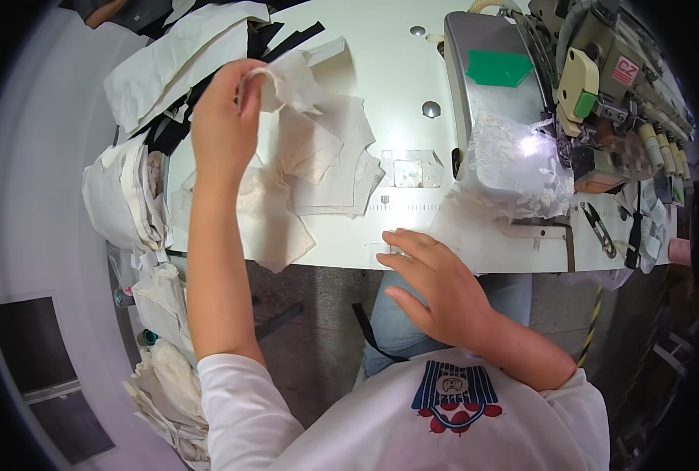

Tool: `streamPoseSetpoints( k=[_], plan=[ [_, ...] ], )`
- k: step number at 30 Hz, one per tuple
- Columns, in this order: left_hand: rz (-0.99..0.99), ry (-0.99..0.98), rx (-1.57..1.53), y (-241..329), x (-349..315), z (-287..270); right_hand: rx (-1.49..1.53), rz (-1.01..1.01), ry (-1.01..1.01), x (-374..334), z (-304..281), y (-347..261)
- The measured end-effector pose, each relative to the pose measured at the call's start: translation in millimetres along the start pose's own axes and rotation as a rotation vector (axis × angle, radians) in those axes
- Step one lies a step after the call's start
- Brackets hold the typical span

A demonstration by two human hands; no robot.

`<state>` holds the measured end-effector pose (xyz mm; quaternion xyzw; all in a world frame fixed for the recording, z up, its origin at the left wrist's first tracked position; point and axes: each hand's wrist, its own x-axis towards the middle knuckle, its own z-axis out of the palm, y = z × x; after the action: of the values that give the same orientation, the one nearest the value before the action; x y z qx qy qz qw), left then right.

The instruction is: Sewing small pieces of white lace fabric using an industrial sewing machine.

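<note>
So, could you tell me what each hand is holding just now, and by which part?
The left hand pinches a white fabric piece by its upper left corner, lifted over the pile. The right hand holds nothing; it rests open at the table edge.

The white fabric piece [291, 78] is small, thin and crumpled, lifted off the table and pinched at its upper left corner, its loose end drooping to the right. It hangs just above a fanned stack of similar cut white pieces [326, 157].
</note>
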<state>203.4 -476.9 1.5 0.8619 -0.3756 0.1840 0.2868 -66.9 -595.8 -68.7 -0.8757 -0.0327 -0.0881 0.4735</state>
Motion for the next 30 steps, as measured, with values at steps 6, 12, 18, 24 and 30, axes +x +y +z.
streamPoseSetpoints(
  k=[6, 12, 18, 24, 30],
  plan=[
    [0.304, 0.099, 0.156, 29.1, 12.5, -24.5, 0.024, -0.038, 0.027, -1.1, -0.4, 0.6],
    [-0.213, -0.188, -0.409, 60.8, 1.2, -36.6, 0.572, 0.227, 0.036, 5.2, -4.8, 7.0],
    [-0.679, -0.53, -0.895, 57.9, -35.5, -13.8, 1.802, 0.307, -0.067, 42.2, -5.5, 9.3],
    [-0.7, -0.449, -0.925, 46.7, -53.5, -19.7, 1.574, 0.361, 0.244, 53.2, -3.7, 7.9],
    [-0.644, -0.095, -1.039, 41.0, -58.7, -25.7, 1.497, 0.446, 0.293, 50.4, 7.2, 9.7]
  ],
)
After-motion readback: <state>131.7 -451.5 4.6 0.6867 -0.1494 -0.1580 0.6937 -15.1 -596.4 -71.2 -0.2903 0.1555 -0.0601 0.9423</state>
